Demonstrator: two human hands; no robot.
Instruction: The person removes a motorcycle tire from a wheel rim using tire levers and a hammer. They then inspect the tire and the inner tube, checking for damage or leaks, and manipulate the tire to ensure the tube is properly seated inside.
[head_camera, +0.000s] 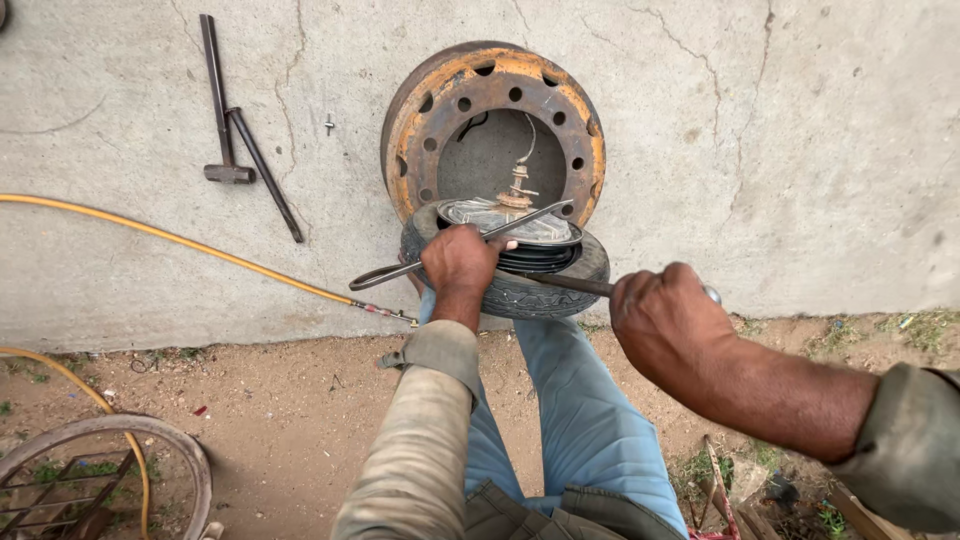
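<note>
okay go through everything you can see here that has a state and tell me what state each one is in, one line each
left hand: closed around a flat tyre lever
right hand: closed on a second metal bar
small tyre: lying flat, bead partly levered off its rim
large rusty wheel rim: lying flat on concrete, bare of tyre
hammer: lying unused
yellow hose: lying loose

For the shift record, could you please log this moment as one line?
left hand: grips tyre lever | right hand: grips metal bar | small tyre: rests on rusty rim
</note>
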